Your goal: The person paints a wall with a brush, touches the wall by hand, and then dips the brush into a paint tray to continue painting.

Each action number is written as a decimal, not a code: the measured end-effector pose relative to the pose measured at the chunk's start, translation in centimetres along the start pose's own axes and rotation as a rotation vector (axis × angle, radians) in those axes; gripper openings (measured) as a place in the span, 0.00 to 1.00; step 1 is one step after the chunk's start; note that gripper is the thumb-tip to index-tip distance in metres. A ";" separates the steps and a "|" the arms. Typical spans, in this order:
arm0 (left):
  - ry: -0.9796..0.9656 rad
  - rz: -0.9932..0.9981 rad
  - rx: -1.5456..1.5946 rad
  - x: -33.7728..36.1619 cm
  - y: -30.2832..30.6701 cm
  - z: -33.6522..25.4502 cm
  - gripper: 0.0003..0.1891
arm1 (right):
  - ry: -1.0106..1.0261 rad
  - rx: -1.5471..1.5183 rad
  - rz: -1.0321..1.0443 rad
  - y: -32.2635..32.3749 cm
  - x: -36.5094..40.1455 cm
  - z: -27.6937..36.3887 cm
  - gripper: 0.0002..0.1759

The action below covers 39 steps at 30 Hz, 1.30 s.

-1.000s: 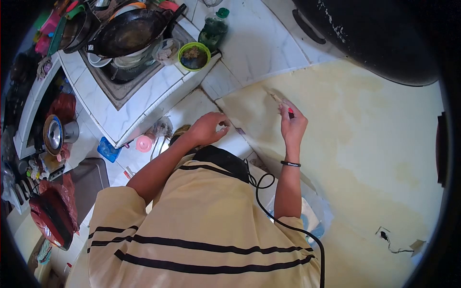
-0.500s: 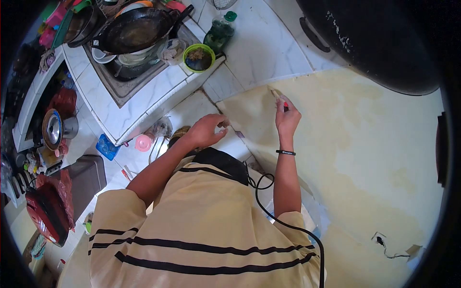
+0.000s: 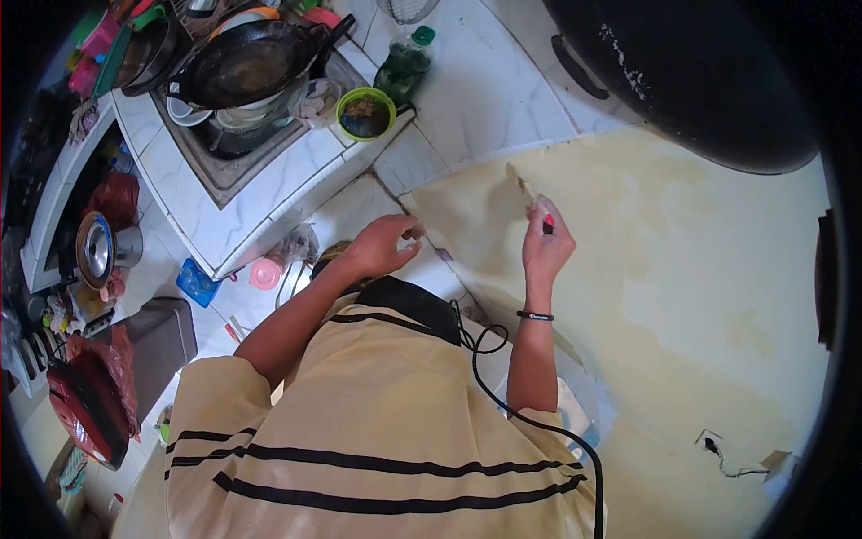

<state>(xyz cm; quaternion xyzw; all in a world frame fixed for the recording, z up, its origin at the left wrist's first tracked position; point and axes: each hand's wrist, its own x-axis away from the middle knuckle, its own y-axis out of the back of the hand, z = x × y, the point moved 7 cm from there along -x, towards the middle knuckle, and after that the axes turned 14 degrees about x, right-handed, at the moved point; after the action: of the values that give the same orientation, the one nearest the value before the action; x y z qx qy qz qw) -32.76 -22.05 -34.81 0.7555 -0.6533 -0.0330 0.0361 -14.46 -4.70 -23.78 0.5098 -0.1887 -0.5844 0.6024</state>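
My right hand (image 3: 546, 244) grips a small paintbrush (image 3: 532, 196) with a red handle, its bristles pressed against the pale yellow wall (image 3: 682, 260) just below the white tiles (image 3: 489, 94). A black band sits on that wrist. My left hand (image 3: 382, 242) rests with bent fingers on the wall's corner edge next to the tiled counter; whether it holds something small I cannot tell. My striped yellow shirt (image 3: 377, 431) fills the lower middle of the view.
A tiled counter (image 3: 260, 193) at upper left carries a black wok (image 3: 247, 63), a green bowl (image 3: 365, 112), and a green-capped bottle (image 3: 404, 58). A large black tank (image 3: 709, 81) looms top right. Clutter lies on the floor at left. A bare socket hole (image 3: 716, 442) shows low on the wall.
My right hand went up the wall with the brush, then came back down and slightly right. The left hand stayed at the corner edge.
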 end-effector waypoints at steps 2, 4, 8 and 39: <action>-0.003 0.009 0.003 -0.1 0.0 -0.2 0.11 | -0.015 0.030 0.040 -1.5 0.3 -0.9 0.12; -0.010 0.008 0.002 -0.1 0.0 -0.4 0.11 | 0.047 0.023 0.142 -3.8 0.5 -1.3 0.12; -0.030 -0.008 -0.005 0.1 0.6 -0.8 0.11 | 0.085 0.057 0.200 -7.0 1.3 -1.7 0.10; 0.121 0.076 -0.074 0.5 -1.0 -2.8 0.13 | 0.123 -0.186 -0.181 -1.2 0.4 0.1 0.11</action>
<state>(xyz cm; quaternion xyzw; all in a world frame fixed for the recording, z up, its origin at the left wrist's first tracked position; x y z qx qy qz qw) -31.41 -22.37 -32.08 0.7289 -0.6765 -0.0100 0.1047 -15.10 -4.86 -24.86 0.5017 -0.0499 -0.6189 0.6023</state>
